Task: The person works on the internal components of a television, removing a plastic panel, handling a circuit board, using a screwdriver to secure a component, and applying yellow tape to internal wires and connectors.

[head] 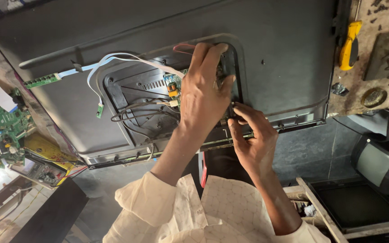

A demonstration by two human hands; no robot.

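A flat television lies back side up, its dark rear panel [275, 58] filling the upper view. In its recessed bay sits a green circuit board [173, 85] with grey wires [136, 110] and a white ribbon cable [113, 58] running from it. My left hand [203, 90] covers the board, fingertips hooked over its far edge and thumb on its right side. My right hand [253, 137] is just below and to the right, its fingertips pinched at the board's lower right corner. What those fingertips pinch is hidden.
A yellow-handled tool [350, 45] lies on the dirty bench at the upper right. At the left are a loose green circuit board [5, 126], a yellow multimeter [41, 168] and a small green strip board [41, 81]. A wooden frame holding a dark panel [356, 204] sits lower right.
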